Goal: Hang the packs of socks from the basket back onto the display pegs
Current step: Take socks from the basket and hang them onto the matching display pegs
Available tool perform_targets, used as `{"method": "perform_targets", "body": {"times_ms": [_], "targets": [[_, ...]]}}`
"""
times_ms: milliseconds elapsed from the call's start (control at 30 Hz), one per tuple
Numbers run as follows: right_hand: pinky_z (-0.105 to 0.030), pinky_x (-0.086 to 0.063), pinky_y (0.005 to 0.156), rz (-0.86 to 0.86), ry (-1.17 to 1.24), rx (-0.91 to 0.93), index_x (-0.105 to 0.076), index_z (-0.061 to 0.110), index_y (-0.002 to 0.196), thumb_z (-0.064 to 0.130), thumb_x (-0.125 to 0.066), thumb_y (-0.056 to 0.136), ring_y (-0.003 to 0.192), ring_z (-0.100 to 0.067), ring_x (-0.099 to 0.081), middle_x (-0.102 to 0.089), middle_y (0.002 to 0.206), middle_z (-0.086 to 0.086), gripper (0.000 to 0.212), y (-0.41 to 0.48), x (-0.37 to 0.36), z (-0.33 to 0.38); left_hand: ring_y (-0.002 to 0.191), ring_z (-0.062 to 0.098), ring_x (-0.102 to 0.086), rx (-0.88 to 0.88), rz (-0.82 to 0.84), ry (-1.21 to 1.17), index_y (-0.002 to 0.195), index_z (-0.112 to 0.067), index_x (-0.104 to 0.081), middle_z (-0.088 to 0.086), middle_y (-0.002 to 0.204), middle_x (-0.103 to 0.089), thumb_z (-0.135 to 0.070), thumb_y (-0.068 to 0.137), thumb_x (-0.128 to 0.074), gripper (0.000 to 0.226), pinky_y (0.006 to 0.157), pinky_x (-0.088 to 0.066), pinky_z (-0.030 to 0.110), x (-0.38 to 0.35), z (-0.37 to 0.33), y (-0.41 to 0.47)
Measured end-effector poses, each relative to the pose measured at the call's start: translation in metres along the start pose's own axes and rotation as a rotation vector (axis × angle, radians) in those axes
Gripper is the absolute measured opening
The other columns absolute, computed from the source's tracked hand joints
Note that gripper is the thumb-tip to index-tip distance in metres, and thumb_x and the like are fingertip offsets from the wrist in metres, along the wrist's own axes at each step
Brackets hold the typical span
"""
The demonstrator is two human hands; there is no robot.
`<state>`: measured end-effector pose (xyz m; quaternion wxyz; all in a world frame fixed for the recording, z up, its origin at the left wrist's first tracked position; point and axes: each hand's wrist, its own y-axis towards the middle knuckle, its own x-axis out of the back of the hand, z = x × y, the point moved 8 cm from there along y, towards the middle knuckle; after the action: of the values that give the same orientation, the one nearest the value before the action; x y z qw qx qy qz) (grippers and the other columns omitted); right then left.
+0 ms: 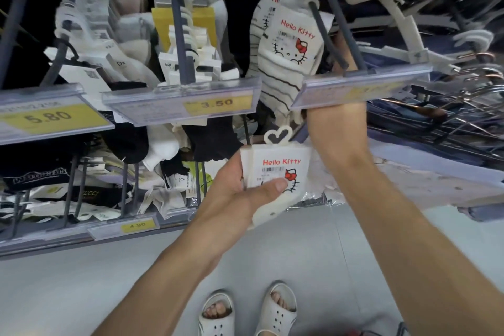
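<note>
pack of socks (275, 172), the hello kitty one: where is it? (a)

below the 3.50 price tag (216, 103) and a little to its right, off the pegs, held in the air above the floor (81, 294). its white heart-shaped hook (278, 136) points up, lower than that tag. (b)

who has it? (a)

the left hand (240, 194). its fingers curl round the pack's left edge from behind and the thumb (272, 187) presses on the printed front, across the cat face. (b)

and the other of the hands? (a)

the right hand (345, 57) is up and to the right of the 3.50 price tag, reaching in behind a blurred price strip (360, 87). the strip hides most of it, so i cannot tell whether it is open or gripping anything. (b)

anything already hanging? (a)

a matching hello kitty pack (293, 43), above and right of the 3.50 price tag, on a dark peg (324, 33) just beside that right hand. (b)

and lower down? (a)

far below the tag, white sandals (275, 311) on the grey floor. (b)
</note>
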<state>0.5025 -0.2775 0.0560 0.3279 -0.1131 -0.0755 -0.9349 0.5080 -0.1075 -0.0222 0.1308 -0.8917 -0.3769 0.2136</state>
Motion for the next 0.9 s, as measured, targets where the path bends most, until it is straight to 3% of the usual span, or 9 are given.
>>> {"method": "perform_targets", "body": {"times_ms": [67, 133, 200, 300, 433, 533, 633, 833, 900], "targets": [[-0.012, -0.046, 0.079, -0.030, 0.124, 0.001, -0.066, 0.009, 0.089, -0.002, -0.045, 0.080, 0.081, -0.003, -0.058, -0.068, 0.086, 0.006, 0.025, -0.020, 0.005, -0.010, 0.101, 0.009, -0.073, -0.014, 0.000, 0.024, 0.118, -0.027, -0.062, -0.009, 0.108, -0.078, -0.006, 0.086, -0.070, 0.038, 0.077, -0.057, 0.019, 0.001, -0.002, 0.001], [-0.024, -0.053, 0.082, 0.094, 0.234, -0.043, -0.067, 0.015, 0.100, 0.013, -0.051, 0.094, 0.090, -0.006, -0.063, -0.071, 0.096, 0.004, 0.017, -0.048, 0.003, -0.009, 0.102, 0.011, -0.073, -0.022, 0.005, 0.033, 0.121, -0.024, -0.061, -0.007, 0.109, -0.077, -0.004, 0.088, -0.068, 0.039, 0.077, -0.058, 0.020, 0.001, -0.003, 0.002], [-0.021, -0.054, 0.077, 0.211, 0.267, -0.096, -0.067, 0.021, 0.112, 0.021, -0.055, 0.096, 0.095, -0.007, -0.067, -0.073, 0.103, 0.006, 0.020, -0.061, -0.003, -0.019, 0.104, 0.013, -0.072, -0.036, 0.011, 0.056, 0.124, -0.022, -0.060, -0.004, 0.111, -0.077, -0.002, 0.091, -0.066, 0.039, 0.082, -0.059, 0.024, 0.000, -0.006, 0.003], [-0.022, -0.054, 0.073, 0.297, 0.242, -0.120, -0.070, 0.021, 0.106, 0.011, -0.061, 0.093, 0.085, -0.011, -0.069, -0.074, 0.096, 0.000, 0.019, -0.063, -0.009, -0.024, 0.110, 0.018, -0.070, -0.050, 0.005, 0.079, 0.128, -0.019, -0.057, 0.002, 0.116, -0.075, -0.002, 0.093, -0.063, 0.039, 0.093, -0.055, 0.035, -0.004, -0.010, 0.006], [-0.030, -0.055, 0.071, 0.245, 0.229, -0.108, -0.071, 0.018, 0.097, 0.006, -0.064, 0.092, 0.079, -0.022, -0.065, -0.073, 0.090, -0.009, 0.015, -0.053, 0.000, -0.022, 0.114, 0.021, -0.069, -0.045, -0.021, 0.035, 0.128, -0.023, -0.060, 0.001, 0.119, -0.074, -0.025, 0.090, -0.064, 0.038, 0.101, -0.051, 0.045, -0.007, -0.016, 0.009], [-0.021, -0.051, 0.064, 0.194, 0.242, -0.114, -0.070, 0.018, 0.093, 0.005, -0.063, 0.093, 0.071, -0.013, -0.059, -0.070, 0.082, -0.003, 0.014, -0.047, 0.010, -0.024, 0.117, 0.022, -0.067, -0.013, -0.047, -0.049, 0.123, -0.030, -0.067, 0.001, 0.120, -0.074, -0.039, 0.090, -0.056, 0.035, 0.108, -0.044, 0.052, -0.008, -0.013, 0.010], [-0.021, -0.048, 0.063, 0.094, 0.240, -0.147, -0.068, 0.020, 0.089, 0.004, -0.062, 0.094, 0.069, -0.009, -0.057, -0.069, 0.080, 0.006, 0.018, -0.046, 0.025, -0.032, 0.114, 0.024, -0.069, -0.011, -0.090, -0.079, 0.117, -0.030, -0.069, 0.002, 0.118, -0.074, -0.039, 0.093, -0.053, 0.030, 0.105, -0.048, 0.056, -0.003, -0.010, 0.009], [-0.036, -0.046, 0.074, 0.050, 0.406, -0.228, -0.069, 0.016, 0.095, 0.013, -0.064, 0.088, 0.083, -0.021, -0.057, -0.069, 0.091, -0.003, 0.009, -0.053, 0.044, -0.048, 0.111, 0.020, -0.070, -0.046, -0.114, -0.082, 0.107, -0.031, -0.074, 0.001, 0.116, -0.075, -0.037, 0.091, -0.055, 0.026, 0.102, -0.051, 0.050, 0.000, -0.013, 0.009], [-0.031, -0.051, 0.072, 0.067, 0.510, -0.278, -0.069, 0.013, 0.101, 0.016, -0.068, 0.085, 0.080, -0.019, -0.062, -0.072, 0.090, -0.001, 0.016, -0.054, 0.046, -0.052, 0.115, 0.021, -0.068, -0.052, -0.100, -0.102, 0.114, -0.023, -0.071, 0.004, 0.119, -0.074, -0.035, 0.089, -0.053, 0.033, 0.103, -0.050, 0.046, -0.002, -0.015, 0.009]]}}
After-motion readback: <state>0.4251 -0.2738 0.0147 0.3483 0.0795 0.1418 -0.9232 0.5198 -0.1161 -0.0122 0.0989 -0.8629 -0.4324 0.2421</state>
